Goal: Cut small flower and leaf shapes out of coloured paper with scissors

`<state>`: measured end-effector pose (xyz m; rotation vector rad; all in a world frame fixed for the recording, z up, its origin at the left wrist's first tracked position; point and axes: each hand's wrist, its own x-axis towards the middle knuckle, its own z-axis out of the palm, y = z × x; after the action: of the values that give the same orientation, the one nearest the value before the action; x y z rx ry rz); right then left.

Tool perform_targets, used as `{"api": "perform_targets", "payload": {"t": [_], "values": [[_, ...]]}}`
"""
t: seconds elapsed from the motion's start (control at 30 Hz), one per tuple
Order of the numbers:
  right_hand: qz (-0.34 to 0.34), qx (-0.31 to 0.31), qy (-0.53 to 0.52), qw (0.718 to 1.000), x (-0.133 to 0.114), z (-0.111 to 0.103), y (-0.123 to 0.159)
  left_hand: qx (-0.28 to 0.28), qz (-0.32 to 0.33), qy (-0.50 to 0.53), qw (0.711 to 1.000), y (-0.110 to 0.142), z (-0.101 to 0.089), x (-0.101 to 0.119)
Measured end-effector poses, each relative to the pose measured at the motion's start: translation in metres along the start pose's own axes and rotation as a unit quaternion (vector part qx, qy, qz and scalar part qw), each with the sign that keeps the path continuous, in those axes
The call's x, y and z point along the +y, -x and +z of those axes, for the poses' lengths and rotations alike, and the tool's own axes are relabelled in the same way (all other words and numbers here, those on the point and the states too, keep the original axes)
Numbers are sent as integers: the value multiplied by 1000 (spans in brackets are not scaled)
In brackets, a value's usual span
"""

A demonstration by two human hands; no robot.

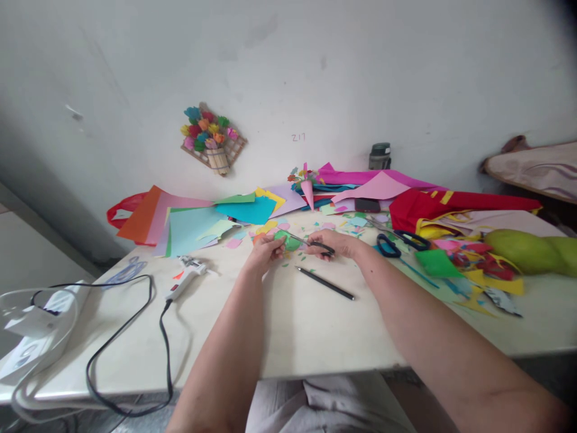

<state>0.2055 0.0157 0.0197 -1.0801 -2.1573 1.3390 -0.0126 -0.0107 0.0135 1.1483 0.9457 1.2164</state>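
Note:
Between thumb and fingers of my left hand [267, 249] is a piece of green paper [293, 242]. My right hand [334, 243] is closed round the dark handles of a pair of scissors [321, 245], whose blades point left at the green paper. Whether the blades touch the paper's edge I cannot tell. Small paper scraps [347, 227] lie scattered around and beyond both hands. Just in front of the hands, a black pen [325, 282] rests slantwise on the table.
A glue gun [186, 281] with a black cord lies left, near a white power strip [54, 325]. Coloured sheets [193, 231] spread along the back. A second pair of scissors [399, 240], a phone [367, 205] and red fabric [433, 207] lie right on the table [311, 337].

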Motion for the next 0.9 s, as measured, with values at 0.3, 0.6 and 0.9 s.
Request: {"api": "perform_targets", "payload": {"t": [0.3, 0.6, 0.9], "values": [[-13, 0, -6, 1000, 4, 1, -3, -2, -1, 6, 1000, -1, 0, -2], [-7, 1, -23, 1000, -3, 4, 1, -6, -1, -1, 1000, -2, -1, -2], [-7, -2, -39, 999, -3, 3, 1, -8, -2, -7, 1000, -2, -1, -2]]}}
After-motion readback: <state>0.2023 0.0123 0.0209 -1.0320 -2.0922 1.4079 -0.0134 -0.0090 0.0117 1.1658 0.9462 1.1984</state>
